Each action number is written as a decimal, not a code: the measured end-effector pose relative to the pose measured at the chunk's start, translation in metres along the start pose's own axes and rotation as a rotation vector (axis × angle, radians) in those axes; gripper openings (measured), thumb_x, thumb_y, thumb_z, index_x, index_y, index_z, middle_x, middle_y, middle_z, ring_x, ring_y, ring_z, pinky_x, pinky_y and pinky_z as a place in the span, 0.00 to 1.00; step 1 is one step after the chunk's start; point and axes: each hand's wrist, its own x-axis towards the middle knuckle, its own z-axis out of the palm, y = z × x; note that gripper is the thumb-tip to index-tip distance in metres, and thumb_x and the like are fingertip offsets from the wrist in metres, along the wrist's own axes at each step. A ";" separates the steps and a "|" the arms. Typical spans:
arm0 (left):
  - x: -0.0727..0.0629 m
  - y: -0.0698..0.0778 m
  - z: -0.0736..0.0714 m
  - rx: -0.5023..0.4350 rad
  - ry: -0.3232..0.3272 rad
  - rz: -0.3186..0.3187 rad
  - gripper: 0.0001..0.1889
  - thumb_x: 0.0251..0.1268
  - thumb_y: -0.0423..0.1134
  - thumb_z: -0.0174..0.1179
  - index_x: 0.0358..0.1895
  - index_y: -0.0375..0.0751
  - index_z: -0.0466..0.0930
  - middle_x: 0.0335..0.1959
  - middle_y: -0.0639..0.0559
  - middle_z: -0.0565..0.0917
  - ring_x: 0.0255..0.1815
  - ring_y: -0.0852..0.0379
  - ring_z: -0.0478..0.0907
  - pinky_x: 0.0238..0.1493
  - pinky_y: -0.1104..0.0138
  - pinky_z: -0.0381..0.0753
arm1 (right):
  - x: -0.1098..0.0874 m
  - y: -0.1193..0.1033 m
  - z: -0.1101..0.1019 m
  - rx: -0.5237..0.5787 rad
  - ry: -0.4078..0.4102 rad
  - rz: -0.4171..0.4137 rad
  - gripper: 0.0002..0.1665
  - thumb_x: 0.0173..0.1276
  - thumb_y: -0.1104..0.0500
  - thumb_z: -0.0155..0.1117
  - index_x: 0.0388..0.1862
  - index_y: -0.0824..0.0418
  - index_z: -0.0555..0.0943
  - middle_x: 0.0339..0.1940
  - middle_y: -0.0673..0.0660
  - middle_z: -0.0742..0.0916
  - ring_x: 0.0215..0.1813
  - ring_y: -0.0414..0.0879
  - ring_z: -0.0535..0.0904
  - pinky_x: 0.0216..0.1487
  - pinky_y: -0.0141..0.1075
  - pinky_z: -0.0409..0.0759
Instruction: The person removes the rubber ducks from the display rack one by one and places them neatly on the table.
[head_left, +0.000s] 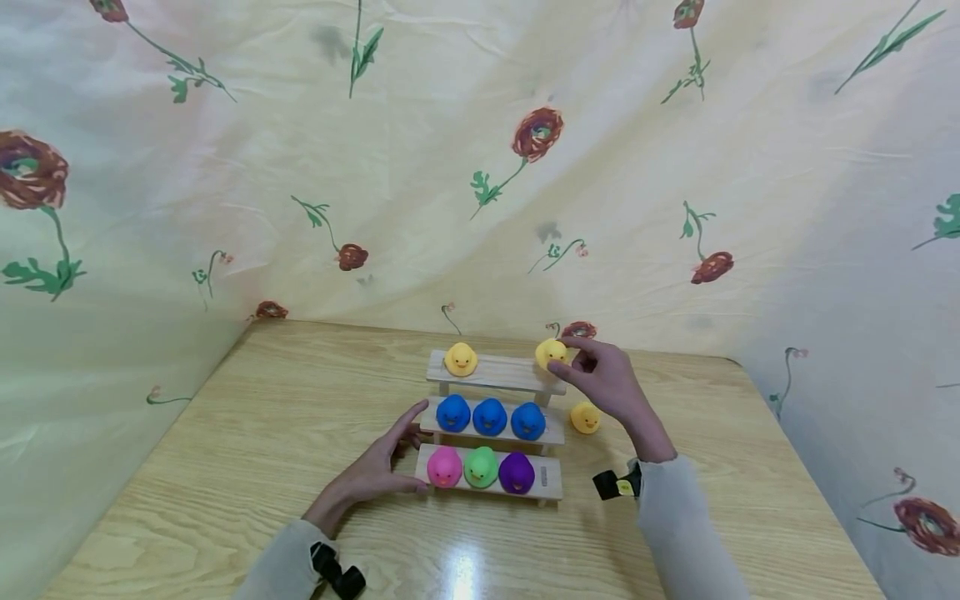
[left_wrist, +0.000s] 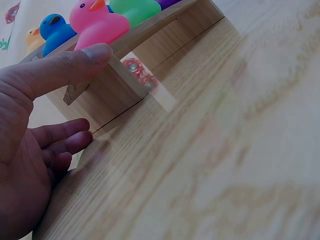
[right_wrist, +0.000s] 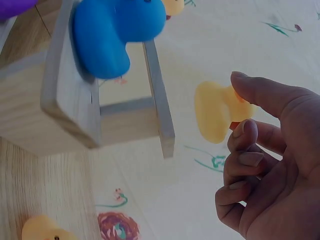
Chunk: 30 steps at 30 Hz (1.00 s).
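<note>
Carefully, you'd do best to lower the yellow duck (head_left: 549, 352) pinched in your right fingers (right_wrist: 243, 134) level onto the top tier's (head_left: 502, 371) right end. Your left hand (head_left: 375, 471), loosely spread, should steady the rack's (head_left: 555, 485) left edge.

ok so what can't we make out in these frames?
- Small dark mark on the lowest tier of the pale wooden stepped rack: head view, too small to read.
- Purple rubber duck: left wrist view, upper part cut off by the top edge.
- Loose yellow rubber duck: right wrist view, lower part cut off by the bottom edge.
- Pinched yellow rubber duck: right wrist view, head partly covered by the right hand.
</note>
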 end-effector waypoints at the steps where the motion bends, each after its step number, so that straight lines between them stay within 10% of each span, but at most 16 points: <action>1: 0.000 0.000 0.000 0.000 0.000 0.001 0.58 0.52 0.45 0.77 0.81 0.65 0.43 0.61 0.44 0.75 0.56 0.52 0.70 0.56 0.66 0.69 | -0.001 0.002 -0.002 -0.002 0.003 0.004 0.27 0.68 0.55 0.70 0.61 0.68 0.80 0.22 0.54 0.77 0.24 0.41 0.68 0.26 0.31 0.66; 30: 0.003 -0.003 -0.001 -0.010 -0.002 -0.010 0.59 0.52 0.46 0.77 0.82 0.59 0.43 0.62 0.44 0.75 0.57 0.52 0.70 0.57 0.65 0.69 | -0.031 0.056 -0.024 -0.007 0.034 0.123 0.29 0.71 0.54 0.67 0.64 0.69 0.77 0.24 0.53 0.79 0.23 0.35 0.68 0.25 0.32 0.69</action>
